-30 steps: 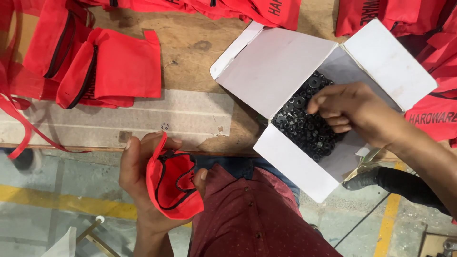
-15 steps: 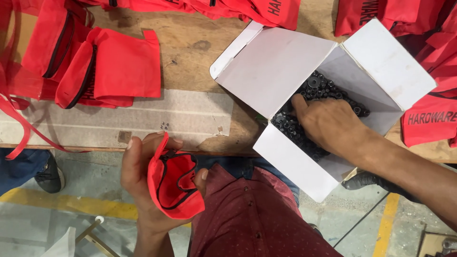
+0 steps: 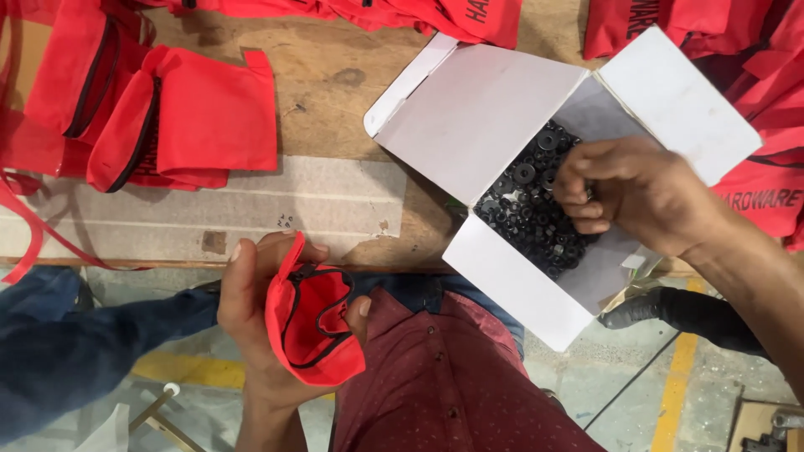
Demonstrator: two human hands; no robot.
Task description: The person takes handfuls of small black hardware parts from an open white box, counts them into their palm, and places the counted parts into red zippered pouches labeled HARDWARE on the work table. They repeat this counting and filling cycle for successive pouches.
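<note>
A workshop: worn wooden bench (image 3: 335,100), stacked red fabric pouches (image 3: 167,125), concrete floor with yellow lines (image 3: 678,377).

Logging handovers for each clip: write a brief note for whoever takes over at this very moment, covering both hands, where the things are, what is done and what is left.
Left hand: holds a small red zip pouch open-mouthed, off the table edge.
Right hand: inside the open white box, fingers curled over the small black ring-shaped parts; whether it grips any cannot be told.
Done: pouch unzipped and held ready.
Left: nothing is visible inside this pouch so far; more red pouches lie on the wooden table.
</note>
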